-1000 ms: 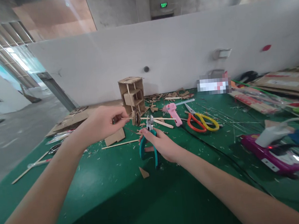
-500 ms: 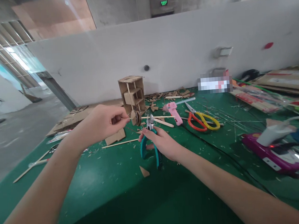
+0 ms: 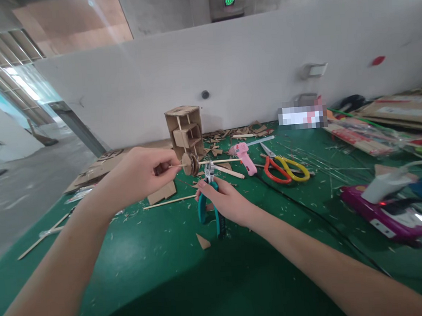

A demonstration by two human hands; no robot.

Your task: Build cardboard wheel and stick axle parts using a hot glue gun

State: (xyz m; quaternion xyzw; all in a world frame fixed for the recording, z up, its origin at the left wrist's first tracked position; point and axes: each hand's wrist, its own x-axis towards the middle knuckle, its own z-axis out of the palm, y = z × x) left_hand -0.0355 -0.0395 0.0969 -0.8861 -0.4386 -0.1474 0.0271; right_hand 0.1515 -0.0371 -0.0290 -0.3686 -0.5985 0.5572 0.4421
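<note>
My left hand (image 3: 155, 168) pinches the left end of a thin wooden stick (image 3: 226, 160), held level above the table. Round cardboard discs (image 3: 189, 164) sit on this stick close to my fingertips, and its bare length runs out to the right. My right hand (image 3: 225, 198) is wrapped round teal-handled cutting pliers (image 3: 209, 172), jaws pointing up. The jaws are at the stick just right of the discs; whether they touch it I cannot tell. Behind the discs stands an upright cardboard frame (image 3: 182, 112) with shelf-like compartments.
A pink glue gun (image 3: 245, 159), scissors (image 3: 287, 167) with red and yellow handles, and a purple power strip (image 3: 387, 217) lie to the right. Cardboard scraps (image 3: 203, 241) and loose sticks (image 3: 168, 202) are scattered over the green table (image 3: 140, 275). A white partition (image 3: 240, 68) rises behind.
The pliers have shifted slightly left, closer to the discs. The stick's right end has risen a little. Both hands keep their hold.
</note>
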